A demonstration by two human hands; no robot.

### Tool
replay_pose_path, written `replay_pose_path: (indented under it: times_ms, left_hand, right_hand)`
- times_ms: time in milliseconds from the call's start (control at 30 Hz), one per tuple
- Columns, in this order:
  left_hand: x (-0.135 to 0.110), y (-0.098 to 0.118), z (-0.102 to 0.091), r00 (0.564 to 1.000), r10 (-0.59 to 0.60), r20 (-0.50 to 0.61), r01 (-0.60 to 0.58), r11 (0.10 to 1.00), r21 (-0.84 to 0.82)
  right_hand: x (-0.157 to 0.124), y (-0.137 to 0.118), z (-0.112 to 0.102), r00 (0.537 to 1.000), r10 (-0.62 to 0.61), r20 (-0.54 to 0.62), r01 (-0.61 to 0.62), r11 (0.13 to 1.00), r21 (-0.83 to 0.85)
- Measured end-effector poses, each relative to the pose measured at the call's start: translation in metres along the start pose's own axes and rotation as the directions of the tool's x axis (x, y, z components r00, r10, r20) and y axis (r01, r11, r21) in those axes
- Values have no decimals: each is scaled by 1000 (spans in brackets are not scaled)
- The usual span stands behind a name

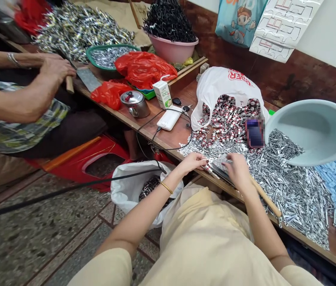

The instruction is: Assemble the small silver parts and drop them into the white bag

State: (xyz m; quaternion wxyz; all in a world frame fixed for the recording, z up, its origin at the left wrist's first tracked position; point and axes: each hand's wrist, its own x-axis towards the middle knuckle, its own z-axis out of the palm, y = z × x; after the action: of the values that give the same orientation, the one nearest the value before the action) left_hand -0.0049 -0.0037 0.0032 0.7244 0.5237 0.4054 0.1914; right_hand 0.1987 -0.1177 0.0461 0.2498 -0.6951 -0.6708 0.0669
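**Where metal parts point(293, 198) lie heaped, two hands sit close**

While those parts fill the table point(185, 90) at lower right of the frame, a dark blade point(221, 171) lies near centre. The left hand point(196, 162) has its fingertips narrowed beside it (whether they grip a piece is too small to tell). The right hand point(239, 171) is over the blade, its blurred fingers' hold impossible to tell. Farther up, red-banded pieces point(224, 119) spill from a white bag point(215, 81) near a pale basin point(313, 119).
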Motion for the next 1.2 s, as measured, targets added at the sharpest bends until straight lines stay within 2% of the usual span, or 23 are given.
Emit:
replay_pose_path:
  times_ms: [67, 133, 200, 267, 367, 433, 533, 633, 733, 867, 1100, 1200]
  left_hand:
    - [0, -1, 1, 1000, 5, -29, -5, 1000, 5]
    - [1, -2, 2, 999, 4, -44, -4, 1000, 8]
    - [2, -3, 2, 999, -3, -42, 3, 1000, 4]
    - [3, -4, 1, 999, -18, -38, 18, 1000, -4]
    - [4, -6, 1, 999, -13, -36, 12, 1000, -11]
    - [3, -6, 2, 999, -2, -43, 2, 1000, -6]
    - [2, -6, 3, 998, -4, -59, 4, 1000, 5]
    - [2, -5, 4, 998, -9, -57, 10, 1000, 12]
    - [2, -5, 3, 999, -6, -43, 7, 1000, 21]
    - [3, -7, 2, 1000, 11, -24, -10, 999, 42]
    - [4, -9, 0, 1000, 15, -10, -15, 999, 43]
    - [5, -10, 0, 999, 24, -24, -23, 999, 45]
  right_hand:
    - [-24, 26, -24, 995, 87, -56, -96, 977, -191]
    - [-48, 49, -38, 988, 151, -17, -147, 926, -348]
    - [-65, 65, -41, 981, 185, 58, -145, 897, -418]
    - [-72, 70, -36, 980, 171, 105, -109, 892, -440]
    - [-69, 63, -29, 985, 139, 105, -73, 875, -478]
    - [-64, 52, -32, 980, 168, 102, -103, 881, -462]
    - [-59, 30, -46, 956, 207, 206, -148, 951, -270]
    - [-55, 9, -53, 917, 101, 387, -104, 995, -12]
    - [-51, -3, -48, 884, 10, 468, -61, 994, 94]
    - [-46, -3, -43, 891, 11, 454, -19, 1000, 13]
    - [-45, -5, -52, 884, -28, 467, 87, 991, -105]
    - [-45, -10, -46, 856, 14, 516, 103, 975, -198]
